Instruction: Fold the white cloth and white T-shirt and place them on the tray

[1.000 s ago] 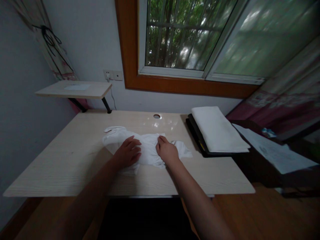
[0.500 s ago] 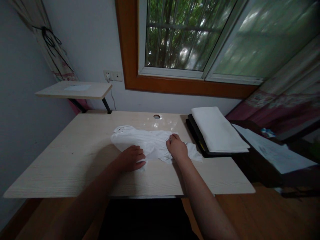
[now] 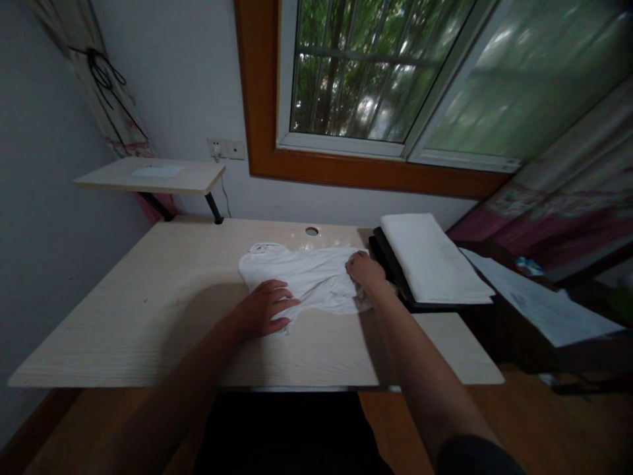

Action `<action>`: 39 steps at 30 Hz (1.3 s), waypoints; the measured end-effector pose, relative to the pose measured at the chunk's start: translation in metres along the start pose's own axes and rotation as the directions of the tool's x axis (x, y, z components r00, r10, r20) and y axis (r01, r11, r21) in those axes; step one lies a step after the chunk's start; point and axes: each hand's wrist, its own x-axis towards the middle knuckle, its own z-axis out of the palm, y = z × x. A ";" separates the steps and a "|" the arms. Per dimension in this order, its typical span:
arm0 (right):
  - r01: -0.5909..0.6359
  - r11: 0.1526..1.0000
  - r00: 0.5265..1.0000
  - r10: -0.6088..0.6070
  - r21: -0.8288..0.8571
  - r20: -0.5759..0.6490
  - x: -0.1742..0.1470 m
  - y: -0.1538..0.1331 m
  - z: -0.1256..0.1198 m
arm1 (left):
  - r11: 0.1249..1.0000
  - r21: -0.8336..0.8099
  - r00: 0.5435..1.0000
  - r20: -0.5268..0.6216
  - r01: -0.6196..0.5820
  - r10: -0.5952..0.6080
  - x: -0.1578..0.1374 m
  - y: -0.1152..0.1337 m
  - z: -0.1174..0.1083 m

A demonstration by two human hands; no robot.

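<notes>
A thin, wrinkled white T-shirt [image 3: 311,274] lies across the middle of the desk, its rounded neckline end to the left. My left hand [image 3: 264,309] rests on its near left edge, fingers spread and flat. At the shirt's right end, beside the black folder, my right hand [image 3: 364,269] has its fingers bent and pressed together on the cloth. Part of the shirt's right end is hidden under my right hand and wrist.
The pale wooden desk [image 3: 148,316] carries a raised shelf [image 3: 153,175] at the back left. A folded white cloth [image 3: 430,257] lies on a black folder [image 3: 390,264] at the right. Behind is a window [image 3: 366,72]; papers [image 3: 539,297] lie on a dark surface further right.
The shirt has shifted right and its right part is spread wider and flatter. My right hand moved right, close to the black folder; my left hand's fingers have spread.
</notes>
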 end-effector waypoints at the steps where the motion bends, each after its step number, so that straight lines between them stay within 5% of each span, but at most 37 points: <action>1: -0.005 1.000 1.000 0.005 -0.002 0.001 0.005 0.001 0.000 | 1.000 0.004 1.000 -0.001 -0.001 0.001 0.000 0.000 0.000; 16: -0.080 0.995 0.994 0.076 -0.053 -0.079 0.026 -0.001 0.004 | 0.999 0.041 0.998 -0.060 -0.024 0.026 -0.004 0.001 -0.004; 27: 0.002 0.992 0.998 -0.010 -0.126 -0.060 -0.005 -0.016 -0.005 | 0.963 0.148 0.963 0.115 0.226 -0.244 -0.015 -0.024 -0.017; 32: 0.075 0.986 0.997 -0.072 -0.150 0.025 -0.023 -0.019 -0.014 | 0.799 0.315 0.843 -0.004 0.512 -0.539 -0.031 -0.042 -0.032; 37: 0.175 0.976 0.972 -0.150 -0.129 0.181 -0.042 -0.018 -0.023 | 0.420 0.343 0.528 -0.336 0.840 -0.780 -0.058 -0.064 -0.042; 39: 0.215 0.972 0.956 -0.188 -0.100 0.226 -0.048 -0.023 -0.027 | 0.346 0.328 0.463 -0.415 0.879 -0.783 -0.066 -0.071 -0.043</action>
